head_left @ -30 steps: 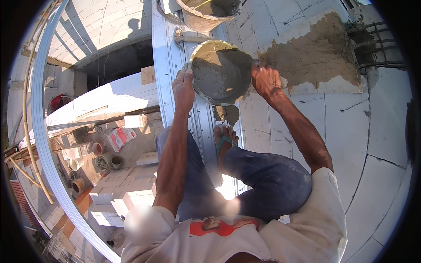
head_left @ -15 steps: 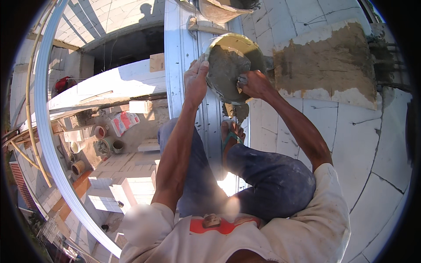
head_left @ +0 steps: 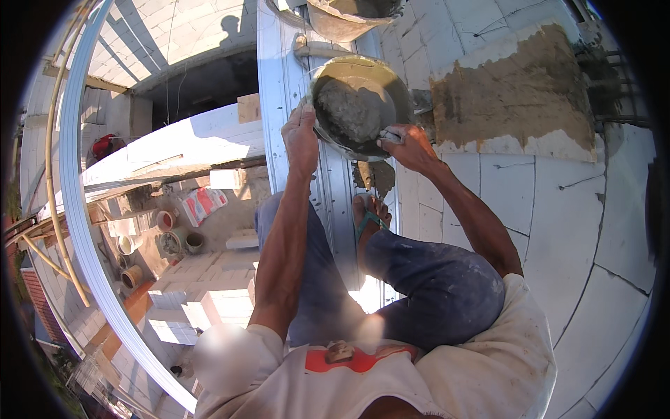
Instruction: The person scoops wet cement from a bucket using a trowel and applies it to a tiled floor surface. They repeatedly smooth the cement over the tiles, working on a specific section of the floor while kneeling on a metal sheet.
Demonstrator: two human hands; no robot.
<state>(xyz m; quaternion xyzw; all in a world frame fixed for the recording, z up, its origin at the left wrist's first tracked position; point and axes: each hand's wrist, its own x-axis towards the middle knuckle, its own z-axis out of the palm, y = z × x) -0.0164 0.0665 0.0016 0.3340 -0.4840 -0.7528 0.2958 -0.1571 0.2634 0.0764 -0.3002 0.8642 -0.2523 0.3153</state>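
Grey mortar: a wet heap (head_left: 349, 112) lies inside the round pan, filling most of its bottom.
Pan: a shallow bowl (head_left: 394, 84) with a yellowish rim, held up at arm's length in front of the person, over the metal plank and just beside the block wall.
Left hand: the left hand (head_left: 301, 136) grips the pan's left rim, fingers curled over the edge, thumb side toward the bowl.
Right hand: the right hand (head_left: 408, 143) is clenched around a trowel handle (head_left: 391, 136) at the pan's lower right rim; the blade is hidden, so contact with the mortar cannot be told.
Plank: a pale ribbed metal plank (head_left: 279, 77) runs away from the person, under the pan and the legs.
Foot: a foot in a green sandal (head_left: 370, 220) rests on the plank below the pan, with a mortar splash just above it.
Second pan: another mortar-soiled bowl (head_left: 342, 21) sits on the plank beyond the held one.
Wall: white blocks (head_left: 558, 209) on the right, bearing a brown rendered patch (head_left: 513, 94) close to the pan.
Clothing: blue trousers (head_left: 433, 286), white shirt (head_left: 488, 370) with a red print.
Ground below: block stacks (head_left: 174, 300), buckets (head_left: 167, 241) and a sack (head_left: 202, 204) lie far down on the left.
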